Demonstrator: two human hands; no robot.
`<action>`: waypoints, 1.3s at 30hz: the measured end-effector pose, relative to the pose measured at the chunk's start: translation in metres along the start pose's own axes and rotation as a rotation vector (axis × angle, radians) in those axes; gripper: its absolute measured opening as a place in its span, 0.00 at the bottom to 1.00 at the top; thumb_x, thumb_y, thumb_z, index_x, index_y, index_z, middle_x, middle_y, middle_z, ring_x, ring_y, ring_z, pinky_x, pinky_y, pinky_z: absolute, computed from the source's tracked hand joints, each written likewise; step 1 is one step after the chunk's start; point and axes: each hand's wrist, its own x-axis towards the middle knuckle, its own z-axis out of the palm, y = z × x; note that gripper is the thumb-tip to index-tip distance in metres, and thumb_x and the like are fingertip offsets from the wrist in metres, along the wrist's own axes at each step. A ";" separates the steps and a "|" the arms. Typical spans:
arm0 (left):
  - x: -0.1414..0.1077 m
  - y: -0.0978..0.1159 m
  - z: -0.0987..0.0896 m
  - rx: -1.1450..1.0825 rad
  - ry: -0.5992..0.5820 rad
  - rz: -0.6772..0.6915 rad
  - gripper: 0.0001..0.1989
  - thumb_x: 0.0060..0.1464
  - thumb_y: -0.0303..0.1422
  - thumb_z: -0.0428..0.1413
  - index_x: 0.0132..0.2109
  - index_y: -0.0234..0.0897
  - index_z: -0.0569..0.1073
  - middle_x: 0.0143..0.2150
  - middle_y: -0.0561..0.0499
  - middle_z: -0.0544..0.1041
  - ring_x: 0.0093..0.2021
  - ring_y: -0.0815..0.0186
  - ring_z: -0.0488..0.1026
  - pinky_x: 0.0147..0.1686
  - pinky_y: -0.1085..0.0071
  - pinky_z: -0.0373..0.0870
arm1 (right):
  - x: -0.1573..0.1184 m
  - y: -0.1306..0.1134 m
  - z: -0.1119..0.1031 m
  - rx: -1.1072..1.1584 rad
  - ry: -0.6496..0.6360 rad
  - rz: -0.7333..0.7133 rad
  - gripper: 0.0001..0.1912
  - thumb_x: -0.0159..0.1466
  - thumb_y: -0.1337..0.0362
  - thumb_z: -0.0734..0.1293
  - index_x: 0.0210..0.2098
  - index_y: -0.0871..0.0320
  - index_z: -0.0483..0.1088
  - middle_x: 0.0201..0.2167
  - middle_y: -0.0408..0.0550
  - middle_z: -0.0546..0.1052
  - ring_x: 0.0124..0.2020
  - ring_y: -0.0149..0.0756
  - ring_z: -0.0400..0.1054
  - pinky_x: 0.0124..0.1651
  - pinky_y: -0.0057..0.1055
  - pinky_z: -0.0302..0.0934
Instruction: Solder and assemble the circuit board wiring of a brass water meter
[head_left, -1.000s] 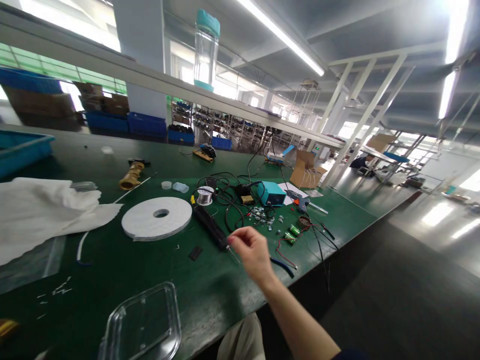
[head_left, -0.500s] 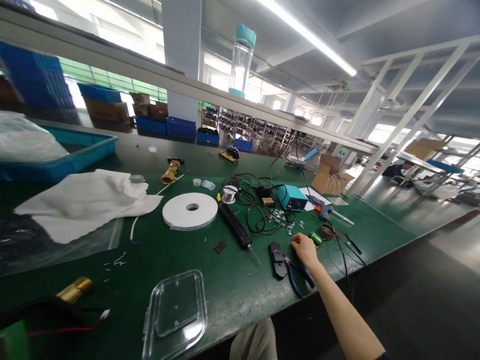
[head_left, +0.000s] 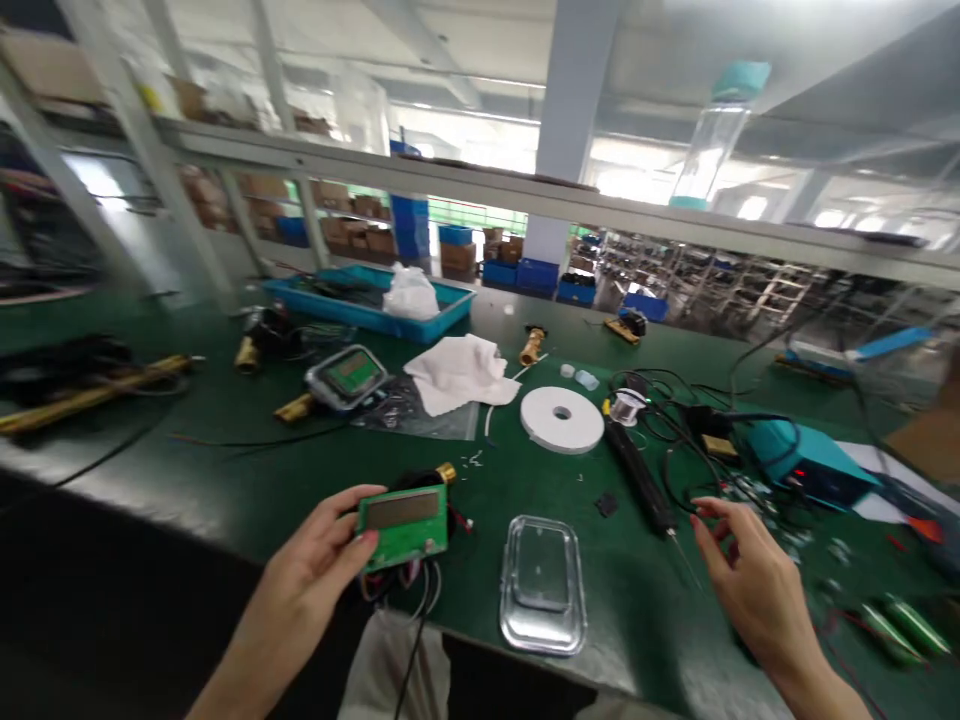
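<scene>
My left hand (head_left: 311,570) grips a green circuit board with a display (head_left: 403,525) by its left edge, thumb on the front. Wires hang below the board, and a brass fitting (head_left: 447,472) shows just behind it. To the right, my right hand (head_left: 754,575) hovers over the bench with thumb and forefinger tips close together in a pinch. Anything between them is too small to make out. Near that hand lies a black electric screwdriver-like tool (head_left: 637,475) with a thin metal tip. A clear plastic cover (head_left: 543,585) lies between my hands.
Around the green bench are a white tape roll (head_left: 544,425), a solder spool (head_left: 626,405), a white cloth (head_left: 454,375), and a teal soldering station (head_left: 810,460) with tangled cables. A blue tray (head_left: 360,320) stands at the back left. Green batteries (head_left: 904,630) lie at the right edge.
The view has swung left. My right hand has lifted from the bench beside the pliers, and my left hand has come into view holding the circuit board.
</scene>
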 end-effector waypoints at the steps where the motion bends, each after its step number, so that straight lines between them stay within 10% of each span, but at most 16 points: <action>1: 0.000 0.001 -0.003 -0.090 -0.063 -0.081 0.21 0.56 0.40 0.54 0.53 0.36 0.64 0.40 0.50 0.78 0.36 0.65 0.76 0.37 0.71 0.73 | 0.000 -0.028 0.007 0.105 -0.023 -0.074 0.13 0.63 0.55 0.61 0.44 0.54 0.67 0.35 0.46 0.72 0.30 0.34 0.66 0.35 0.32 0.63; 6: 0.000 0.005 0.000 -0.262 -0.127 -0.155 0.20 0.55 0.36 0.54 0.53 0.37 0.62 0.45 0.47 0.77 0.44 0.62 0.75 0.44 0.69 0.71 | -0.003 -0.156 0.048 0.527 -0.225 -0.437 0.10 0.65 0.62 0.60 0.46 0.53 0.65 0.40 0.47 0.72 0.38 0.33 0.67 0.42 0.31 0.66; 10: -0.002 0.005 0.001 -0.277 -0.160 -0.157 0.17 0.56 0.34 0.54 0.52 0.38 0.63 0.45 0.49 0.76 0.44 0.63 0.75 0.43 0.71 0.70 | 0.002 -0.202 0.074 0.599 -0.322 -0.604 0.18 0.62 0.63 0.65 0.51 0.55 0.62 0.46 0.50 0.72 0.47 0.38 0.65 0.49 0.39 0.66; 39: -0.017 -0.001 0.009 -0.133 -0.151 -0.058 0.18 0.60 0.37 0.50 0.56 0.40 0.61 0.51 0.48 0.73 0.49 0.63 0.72 0.45 0.73 0.69 | 0.004 -0.207 0.076 0.334 -0.134 -0.829 0.13 0.65 0.63 0.60 0.48 0.61 0.64 0.40 0.54 0.74 0.40 0.39 0.68 0.42 0.37 0.68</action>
